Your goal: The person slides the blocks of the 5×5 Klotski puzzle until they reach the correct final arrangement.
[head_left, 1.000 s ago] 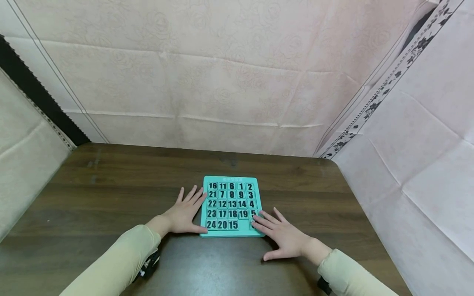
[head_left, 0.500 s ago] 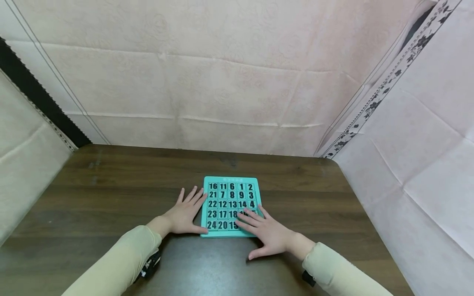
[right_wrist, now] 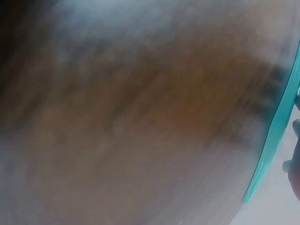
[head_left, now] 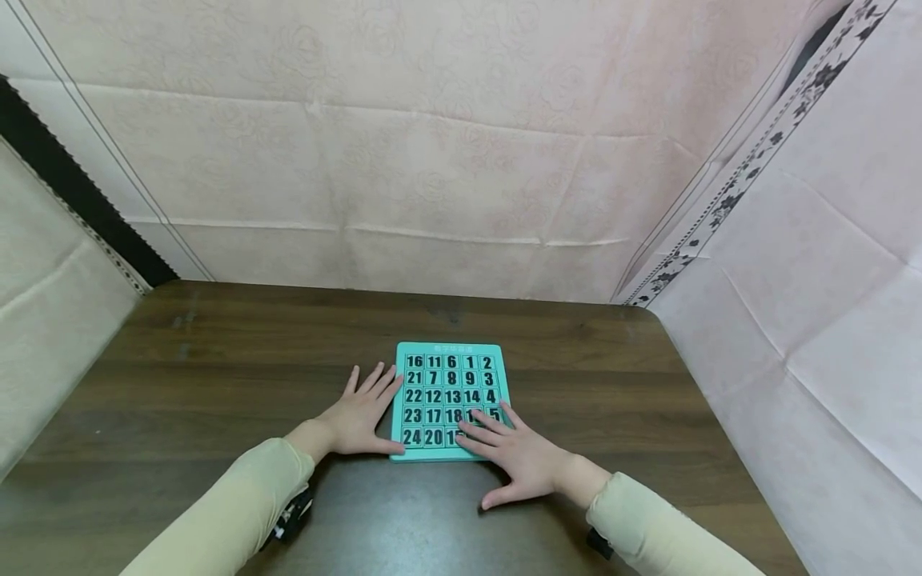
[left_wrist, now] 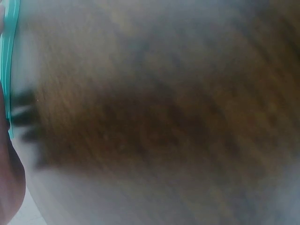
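Note:
A turquoise sliding number puzzle point(head_left: 448, 349) lies flat on the table, its rows of black-numbered square tiles facing up. My left hand point(head_left: 353, 422) rests at its left side, fingers spread and straight, with fingertips and thumb at the edge. My right hand point(head_left: 529, 462) reaches over the lower right corner. Its extended fingers lie across the bottom rows and hide some tiles there, while the thumb points away over the table. In the left wrist view only the puzzle's edge point(left_wrist: 7, 51) and part of the hand show. The right wrist view catches the puzzle's side point(right_wrist: 274, 136) and some fingertips point(right_wrist: 294, 171).
The brown wooden table point(head_left: 238, 360) extends around the puzzle. Pale patterned cloth point(head_left: 446, 176) hangs behind it, with more cloth point(head_left: 814, 320) along the right and left sides. A black device point(head_left: 291, 516) is strapped under the left wrist.
My right hand has moved left from the puzzle's right edge, so its fingers cover more of the lower tiles. My left hand and the puzzle look unmoved.

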Available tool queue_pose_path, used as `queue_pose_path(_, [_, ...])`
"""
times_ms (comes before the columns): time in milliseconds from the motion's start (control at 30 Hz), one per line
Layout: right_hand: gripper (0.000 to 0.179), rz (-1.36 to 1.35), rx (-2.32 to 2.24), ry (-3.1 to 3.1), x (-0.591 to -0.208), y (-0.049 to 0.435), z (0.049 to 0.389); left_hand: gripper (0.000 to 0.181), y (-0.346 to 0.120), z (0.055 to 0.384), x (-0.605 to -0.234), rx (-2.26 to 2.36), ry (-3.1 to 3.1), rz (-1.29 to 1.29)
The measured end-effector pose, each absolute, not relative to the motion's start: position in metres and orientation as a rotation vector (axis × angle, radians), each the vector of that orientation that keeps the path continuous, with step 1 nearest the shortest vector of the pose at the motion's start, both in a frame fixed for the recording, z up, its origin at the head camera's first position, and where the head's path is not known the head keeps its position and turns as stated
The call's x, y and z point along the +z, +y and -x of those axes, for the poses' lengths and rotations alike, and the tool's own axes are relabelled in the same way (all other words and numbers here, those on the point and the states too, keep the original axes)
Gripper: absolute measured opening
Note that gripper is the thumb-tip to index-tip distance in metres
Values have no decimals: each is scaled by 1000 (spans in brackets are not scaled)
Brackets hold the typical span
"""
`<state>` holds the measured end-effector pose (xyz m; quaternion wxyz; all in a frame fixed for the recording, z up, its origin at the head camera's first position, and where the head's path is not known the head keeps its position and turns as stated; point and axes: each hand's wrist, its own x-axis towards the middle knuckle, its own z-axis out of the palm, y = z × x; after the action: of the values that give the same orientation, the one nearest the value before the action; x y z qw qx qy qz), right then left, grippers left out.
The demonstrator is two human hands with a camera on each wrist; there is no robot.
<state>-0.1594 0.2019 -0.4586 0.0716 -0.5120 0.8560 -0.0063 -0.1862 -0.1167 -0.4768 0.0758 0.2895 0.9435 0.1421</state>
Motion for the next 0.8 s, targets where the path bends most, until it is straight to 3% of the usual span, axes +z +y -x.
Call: queue_pose_path(800, [87,1525,-66,2582,-456,217,159,112,-117,187,-477,435,2824,-861])
